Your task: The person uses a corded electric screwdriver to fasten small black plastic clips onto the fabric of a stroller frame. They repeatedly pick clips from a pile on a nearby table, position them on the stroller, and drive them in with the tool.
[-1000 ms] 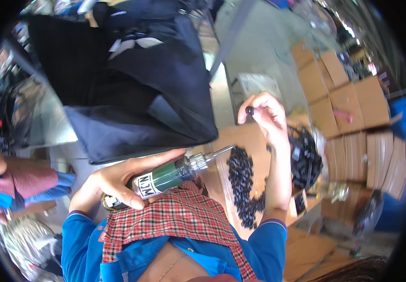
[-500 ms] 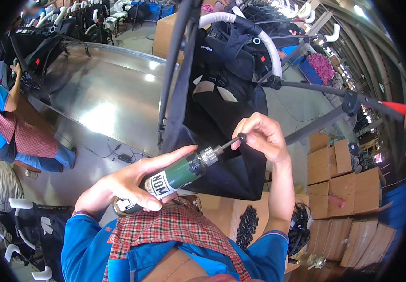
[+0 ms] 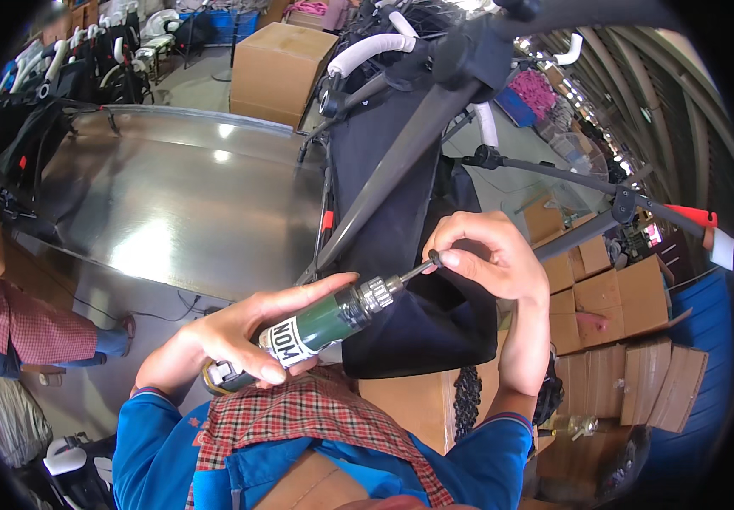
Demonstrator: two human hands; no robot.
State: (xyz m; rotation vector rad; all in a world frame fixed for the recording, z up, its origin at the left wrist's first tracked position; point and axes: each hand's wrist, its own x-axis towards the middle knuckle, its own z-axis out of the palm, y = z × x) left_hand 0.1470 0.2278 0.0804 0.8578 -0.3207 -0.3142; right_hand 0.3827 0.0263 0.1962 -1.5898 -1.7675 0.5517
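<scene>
My left hand (image 3: 235,340) is wrapped round a green electric screwdriver (image 3: 324,320), its bit (image 3: 413,273) aimed up and to the right. At the end of that bit my right hand (image 3: 490,255) pinches a small dark round piece (image 3: 434,257), perhaps a screw or cap; the fingers partly hide it. Just beyond both hands stands a stroller frame with dark fabric (image 3: 384,178). A thick grey tube (image 3: 392,170) slants across the fabric. Neither the screwdriver nor the small piece visibly touches the frame.
A shiny metal table (image 3: 188,195) spans the left, with a co-worker in a checked apron (image 3: 35,323) beside it. Open cardboard boxes (image 3: 613,314) stack at right. A large closed carton (image 3: 277,72) sits behind. Black small parts (image 3: 466,399) lie on cardboard near my right elbow.
The view has shifted, and the stroller frame's grey tube now crosses in front of the fabric. Both hands keep the same grip, with the bit still at the small piece.
</scene>
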